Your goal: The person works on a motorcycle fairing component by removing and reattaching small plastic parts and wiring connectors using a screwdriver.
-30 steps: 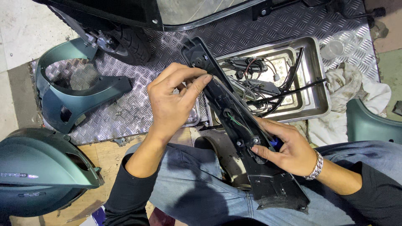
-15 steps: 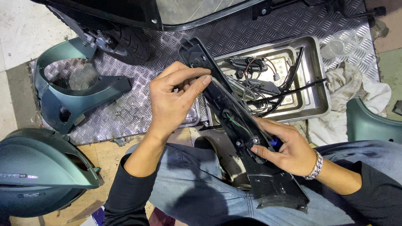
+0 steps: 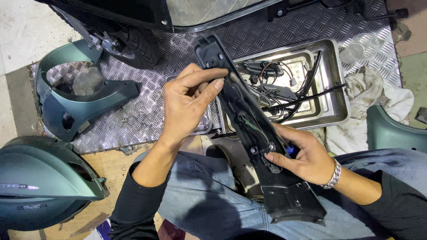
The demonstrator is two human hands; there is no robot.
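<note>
Across your lap lies the black panel (image 3: 249, 129), a long, stiff plastic moulding, probably light but awkward. Your left hand (image 3: 189, 104) steadies its upper end, fingers curled on the edge; your right hand (image 3: 307, 158) clamps the lower middle, fingers closed. The blue tool (image 3: 291, 150) there is mostly hidden, as is the panel's underside.

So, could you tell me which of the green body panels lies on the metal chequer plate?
The open, ring-shaped green panel at upper left, beside the tyre. The rounded green cover sits lower left off the plate, and a third green piece shows at the right edge.
</note>
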